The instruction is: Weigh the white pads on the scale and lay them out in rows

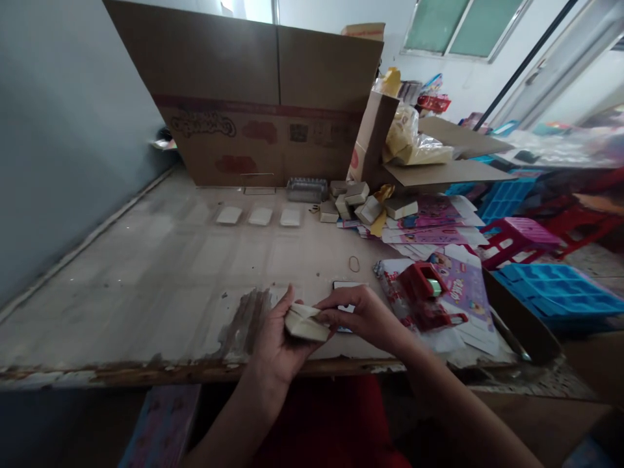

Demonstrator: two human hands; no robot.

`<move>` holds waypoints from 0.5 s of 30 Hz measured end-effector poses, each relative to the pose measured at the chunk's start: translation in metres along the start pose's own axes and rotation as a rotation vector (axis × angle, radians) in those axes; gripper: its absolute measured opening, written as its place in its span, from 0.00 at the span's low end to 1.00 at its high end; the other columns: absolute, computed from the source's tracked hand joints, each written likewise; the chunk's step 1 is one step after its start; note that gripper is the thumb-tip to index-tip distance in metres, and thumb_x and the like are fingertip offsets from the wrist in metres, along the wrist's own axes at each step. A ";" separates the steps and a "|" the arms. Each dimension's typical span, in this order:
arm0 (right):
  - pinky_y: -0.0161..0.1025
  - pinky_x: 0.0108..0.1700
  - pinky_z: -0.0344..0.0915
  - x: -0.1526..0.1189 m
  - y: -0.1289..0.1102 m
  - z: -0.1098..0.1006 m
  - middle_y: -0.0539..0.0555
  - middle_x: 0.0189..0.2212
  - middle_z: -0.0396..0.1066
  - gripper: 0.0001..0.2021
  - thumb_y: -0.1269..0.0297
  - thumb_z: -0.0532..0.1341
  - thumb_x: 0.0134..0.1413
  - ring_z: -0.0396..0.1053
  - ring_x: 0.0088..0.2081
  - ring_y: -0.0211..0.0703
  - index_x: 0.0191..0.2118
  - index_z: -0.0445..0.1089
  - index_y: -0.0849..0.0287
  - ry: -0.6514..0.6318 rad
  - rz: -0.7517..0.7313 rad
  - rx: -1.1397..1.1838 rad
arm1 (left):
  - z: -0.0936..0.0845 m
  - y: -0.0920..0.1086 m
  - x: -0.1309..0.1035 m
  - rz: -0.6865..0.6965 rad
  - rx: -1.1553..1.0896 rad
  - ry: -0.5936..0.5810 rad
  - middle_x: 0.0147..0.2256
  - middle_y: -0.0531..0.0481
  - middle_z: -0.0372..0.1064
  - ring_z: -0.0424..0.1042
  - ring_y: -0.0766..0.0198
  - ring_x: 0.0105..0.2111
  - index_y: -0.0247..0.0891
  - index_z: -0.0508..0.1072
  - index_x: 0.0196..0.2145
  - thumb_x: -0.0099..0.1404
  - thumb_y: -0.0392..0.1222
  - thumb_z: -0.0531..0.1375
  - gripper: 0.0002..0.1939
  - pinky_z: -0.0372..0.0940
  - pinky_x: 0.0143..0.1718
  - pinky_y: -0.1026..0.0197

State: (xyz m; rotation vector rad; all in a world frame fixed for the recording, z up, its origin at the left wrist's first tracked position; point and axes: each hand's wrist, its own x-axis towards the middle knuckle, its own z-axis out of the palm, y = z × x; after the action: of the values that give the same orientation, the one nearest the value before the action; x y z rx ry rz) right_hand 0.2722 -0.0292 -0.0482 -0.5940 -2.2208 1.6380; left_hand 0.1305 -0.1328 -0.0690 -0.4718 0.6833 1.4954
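Note:
Near the table's front edge my left hand [275, 344] holds a thick stack of cream paper cards [306, 328], with the thumb along its left side. My right hand [358, 312] pinches the right part of the stack's top sheet, which looks lifted. The fingers hide how many sheets are in that pinch. Partly covered by the right hand lies a flat phone-like thing [344, 285] with a dark edge. Beyond the hands, three small cream stacks [260, 216] sit in a row in clear shallow trays.
A large cardboard box [234, 123] stands at the back. Before it are a clear plastic tray [307, 189] and several wrapped card blocks [355, 194]. To the right lie printed purple packaging [461, 286] and a red tape dispenser [423, 283]. A rubber band [353, 264] lies mid-table. Blue trays [560, 289] stand beyond.

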 end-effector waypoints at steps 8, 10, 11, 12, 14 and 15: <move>0.33 0.34 0.67 0.003 0.012 -0.014 0.52 0.29 0.77 0.15 0.56 0.75 0.40 0.71 0.31 0.38 0.35 0.81 0.58 -0.038 0.073 0.123 | 0.015 -0.005 0.002 -0.034 0.118 0.054 0.25 0.52 0.67 0.73 0.57 0.29 0.38 0.63 0.30 0.61 0.45 0.64 0.13 0.72 0.37 0.44; 0.33 0.30 0.67 0.003 0.012 -0.015 0.52 0.27 0.76 0.16 0.55 0.74 0.41 0.70 0.29 0.37 0.35 0.81 0.59 -0.078 0.096 0.190 | 0.016 -0.007 0.000 -0.013 0.113 0.077 0.25 0.53 0.66 0.73 0.58 0.28 0.38 0.63 0.31 0.61 0.44 0.65 0.13 0.72 0.37 0.44; 0.32 0.29 0.68 0.002 0.012 -0.015 0.52 0.27 0.75 0.15 0.55 0.73 0.42 0.70 0.28 0.37 0.35 0.81 0.59 -0.090 0.101 0.213 | 0.016 -0.008 -0.001 -0.011 0.106 0.080 0.25 0.53 0.66 0.73 0.58 0.28 0.38 0.63 0.30 0.61 0.44 0.64 0.13 0.72 0.37 0.44; 0.32 0.29 0.68 0.002 0.012 -0.015 0.52 0.27 0.75 0.15 0.55 0.73 0.44 0.70 0.28 0.37 0.35 0.81 0.59 -0.097 0.097 0.225 | 0.016 -0.010 -0.002 -0.012 0.100 0.084 0.25 0.53 0.66 0.73 0.58 0.28 0.38 0.62 0.30 0.62 0.44 0.64 0.13 0.72 0.37 0.44; 0.33 0.30 0.69 0.000 0.013 -0.014 0.52 0.27 0.75 0.14 0.55 0.72 0.45 0.70 0.28 0.37 0.35 0.81 0.59 -0.097 0.075 0.233 | 0.017 -0.012 -0.004 -0.023 0.096 0.089 0.26 0.52 0.66 0.73 0.57 0.28 0.38 0.62 0.31 0.62 0.45 0.64 0.13 0.72 0.36 0.43; 0.33 0.30 0.70 -0.001 0.014 -0.013 0.52 0.27 0.75 0.14 0.55 0.72 0.44 0.71 0.29 0.37 0.35 0.81 0.58 -0.092 0.066 0.241 | 0.017 -0.013 -0.005 -0.026 0.101 0.090 0.26 0.52 0.66 0.73 0.57 0.28 0.38 0.62 0.31 0.62 0.45 0.64 0.13 0.72 0.36 0.43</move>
State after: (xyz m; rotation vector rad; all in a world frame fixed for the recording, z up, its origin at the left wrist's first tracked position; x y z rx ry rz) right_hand 0.2813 -0.0152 -0.0579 -0.5408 -2.0406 1.9669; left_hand 0.1456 -0.1250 -0.0547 -0.4712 0.8167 1.4141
